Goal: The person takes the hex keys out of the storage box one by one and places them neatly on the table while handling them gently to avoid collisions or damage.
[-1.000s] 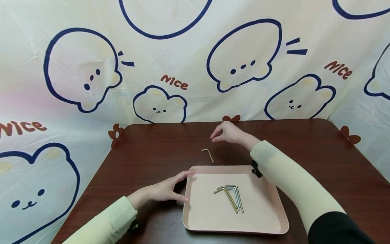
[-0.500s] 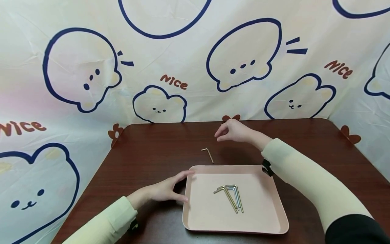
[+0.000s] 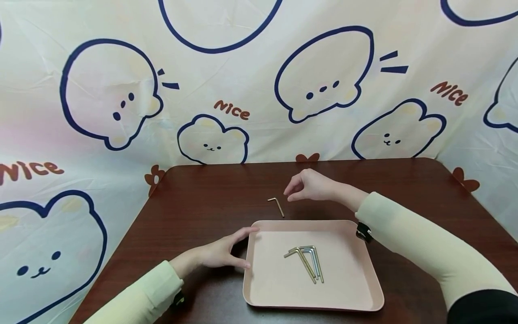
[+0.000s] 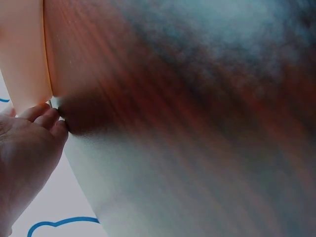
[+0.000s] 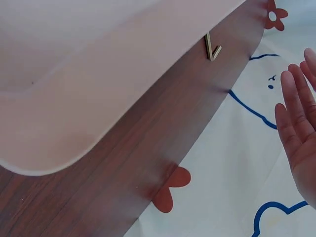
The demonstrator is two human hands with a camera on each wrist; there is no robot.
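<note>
My left hand [image 3: 216, 250] grips the left edge of a pale pink tray [image 3: 348, 265]. Its index finger lies over the rim, the thumb is lower on the same side, and in the left wrist view several bent fingers meet the tray's edge. Several L-shaped hex keys [image 3: 310, 258], gold and silver in tone, lie overlapping inside the tray. Beyond the far rim a single gold hex key [image 3: 278, 206] rests on the table. Above the table, just right of that key, hovers my right hand [image 3: 313, 185], fingers loosely bent, holding nothing; the right wrist view shows its fingers [image 5: 296, 108] extended.
The dark brown wooden table [image 3: 202, 198] reaches back to a pale curtain [image 3: 259, 81] printed with bear outlines. My right forearm crosses over the tray's far right corner.
My right hand first moved slightly right, then came lower and nearer over the table. The left hand, the tray and all the hex keys stayed put.
</note>
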